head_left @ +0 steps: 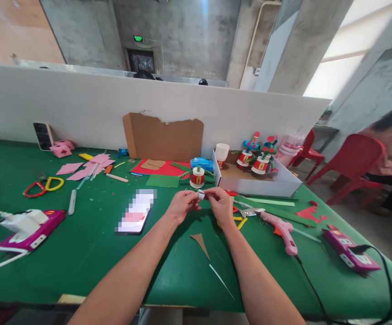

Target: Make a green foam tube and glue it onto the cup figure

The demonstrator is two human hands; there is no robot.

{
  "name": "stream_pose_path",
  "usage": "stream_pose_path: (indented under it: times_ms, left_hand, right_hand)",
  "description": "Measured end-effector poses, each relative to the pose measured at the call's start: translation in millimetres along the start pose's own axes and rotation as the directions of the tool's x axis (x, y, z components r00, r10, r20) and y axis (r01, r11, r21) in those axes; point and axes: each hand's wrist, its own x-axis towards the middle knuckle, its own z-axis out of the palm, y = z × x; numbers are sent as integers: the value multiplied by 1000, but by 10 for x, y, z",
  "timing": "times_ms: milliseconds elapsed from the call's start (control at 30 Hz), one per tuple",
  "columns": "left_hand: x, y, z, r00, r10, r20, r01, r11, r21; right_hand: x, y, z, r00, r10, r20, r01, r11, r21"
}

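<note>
A small whitish piece (201, 194) is pinched between my two hands above the green table (114, 266). My left hand (183, 205) closes its fingers on the piece's left side. On its right side, the fingertips of my right hand (220, 204) grip it too. Just behind the hands stands a red and white paper cup figure (197, 178) with striped green arms. Scissors with yellow and red handles (241, 221) lie partly hidden beside my right hand. A brown paper scrap (200, 244) is on the table between my forearms.
A white box (260, 184) with cup figures stands at the back right. Right of my arm are a pink glue gun (285, 234) and a purple power strip (349, 253). A phone (136, 214) lies left, near pink paper pieces (97, 164). A person (388, 149) sits at far right.
</note>
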Motion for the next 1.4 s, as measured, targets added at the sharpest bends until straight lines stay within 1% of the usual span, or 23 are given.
stream_pose_path:
  times_ms: [267, 467, 733, 867, 1033, 1100, 1267, 1400]
  left_hand:
    - [2, -10, 8, 999, 35, 13, -35, 999, 13]
    - [15, -30, -6, 999, 36, 18, -36, 999, 12]
    - [15, -47, -19, 999, 31, 11, -31, 999, 11]
    - [16, -54, -29, 999, 29, 14, -29, 1000, 10]
    - [12, -61, -36, 999, 31, 20, -31, 999, 7]
    - [10, -50, -35, 1000, 11, 23, -11, 1000, -10]
    - [4, 11, -32, 996, -88, -12, 87, 994, -64]
    - [-7, 37, -33, 992, -125, -26, 123, 991, -49]
  right_hand:
    - [4, -6, 0, 1000, -30, 7, 30, 999, -20]
    - [-1, -16, -3, 998, -55, 4, 55, 996, -66]
    - [-4, -42, -20, 995, -101, 26, 104, 985, -135]
    - [-4, -38, -22, 991, -126, 34, 129, 981, -143]
    - [-2, -21, -18, 992, -122, 30, 125, 983, -134]
    - [-2, -24, -19, 991, -131, 38, 134, 983, -128]
    - [-1, -45, -24, 983, -167, 73, 175, 976, -132]
    - [-3, -48, -32, 974, -203, 101, 216, 967, -135]
